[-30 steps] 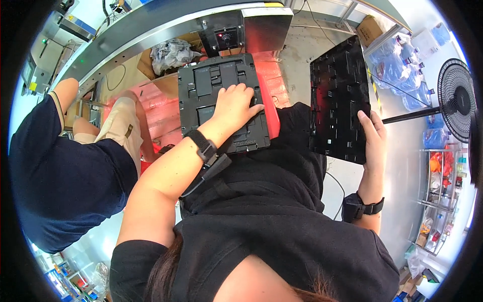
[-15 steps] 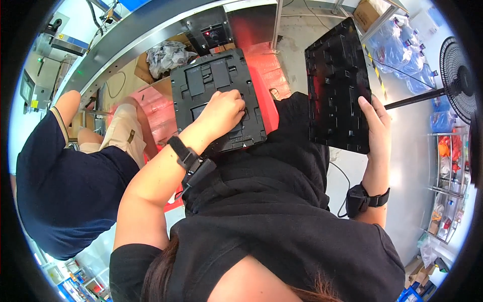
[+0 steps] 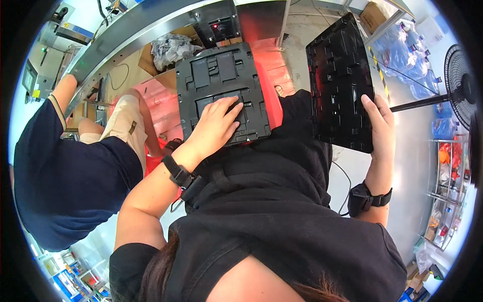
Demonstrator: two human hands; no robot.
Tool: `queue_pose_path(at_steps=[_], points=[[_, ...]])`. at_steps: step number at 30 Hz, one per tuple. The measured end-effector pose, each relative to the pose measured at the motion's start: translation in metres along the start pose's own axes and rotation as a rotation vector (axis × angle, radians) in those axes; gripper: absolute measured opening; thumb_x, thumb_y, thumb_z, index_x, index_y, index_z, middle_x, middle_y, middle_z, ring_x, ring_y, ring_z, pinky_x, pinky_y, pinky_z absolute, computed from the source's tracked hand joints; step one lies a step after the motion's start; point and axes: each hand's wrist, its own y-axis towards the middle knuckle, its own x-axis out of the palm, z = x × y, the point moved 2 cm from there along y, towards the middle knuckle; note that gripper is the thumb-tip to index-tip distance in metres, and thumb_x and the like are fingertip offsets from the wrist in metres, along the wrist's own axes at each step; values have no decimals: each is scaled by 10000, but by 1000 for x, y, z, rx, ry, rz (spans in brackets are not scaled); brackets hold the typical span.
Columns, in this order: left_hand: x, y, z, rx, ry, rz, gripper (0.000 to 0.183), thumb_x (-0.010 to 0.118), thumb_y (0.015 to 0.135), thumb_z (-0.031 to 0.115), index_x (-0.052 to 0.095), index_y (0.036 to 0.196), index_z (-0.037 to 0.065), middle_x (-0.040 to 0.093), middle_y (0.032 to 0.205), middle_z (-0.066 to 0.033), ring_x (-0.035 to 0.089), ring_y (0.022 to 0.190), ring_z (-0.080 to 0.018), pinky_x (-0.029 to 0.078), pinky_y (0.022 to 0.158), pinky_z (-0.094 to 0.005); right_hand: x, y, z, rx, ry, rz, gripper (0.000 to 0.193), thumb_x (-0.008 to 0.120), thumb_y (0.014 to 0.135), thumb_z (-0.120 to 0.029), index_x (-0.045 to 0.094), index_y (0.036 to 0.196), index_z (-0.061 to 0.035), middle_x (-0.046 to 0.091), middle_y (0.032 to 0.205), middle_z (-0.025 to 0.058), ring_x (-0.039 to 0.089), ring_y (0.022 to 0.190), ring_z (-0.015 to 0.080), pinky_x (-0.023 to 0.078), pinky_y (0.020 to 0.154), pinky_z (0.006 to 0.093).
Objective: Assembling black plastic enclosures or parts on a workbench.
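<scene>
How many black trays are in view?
2: one black tray under the left hand, a second black tray held by the right hand. Others may be hidden underneath.

Black fan [image 3: 459, 86], far right (bluish bottles [image 3: 402, 48] nearby); cardboard box [image 3: 372, 18].

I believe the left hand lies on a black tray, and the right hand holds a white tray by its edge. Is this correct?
Not entirely: the held tray is black, not white, as the head view shows. The right hand holds it by its edge, and the left hand lies on the other black tray.
</scene>
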Motion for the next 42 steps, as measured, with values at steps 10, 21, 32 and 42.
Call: queue_pose_path(at_steps=[10,21,32,42], points=[[1,1,1,49,91,-42,447,587,858,206,509,1278,76,438,1346,-122,403,1261,-303,294,1046,-455,32,-11,-9,-106,-34,-226,400,597,839,-43,518,1226,27,600,1024,32,551,914,89,438,821,227],[12,-62,-67,-764,-190,503,640,613,868,270,358,1359,-54,385,1354,-280,370,1269,-410,304,1057,-435,123,-27,-13,-548,-557,-375,550,703,773,-222,500,1210,45,571,1008,199,576,929,314,455,846,385],[12,-75,-79,-680,-683,546,667,625,867,218,295,1393,-26,456,1324,-184,430,1235,-254,308,1051,-337,271,-37,47,-856,-621,-1116,487,621,852,-211,484,1268,1,523,1232,190,475,1183,349,378,1002,397],[44,-63,-118,-680,-868,560,824,708,789,175,225,1427,-20,427,1356,-221,397,1282,-299,298,1074,-365,196,31,90,-430,-752,-196,545,619,868,-223,432,1302,48,491,1256,228,463,1177,358,354,1019,404]])
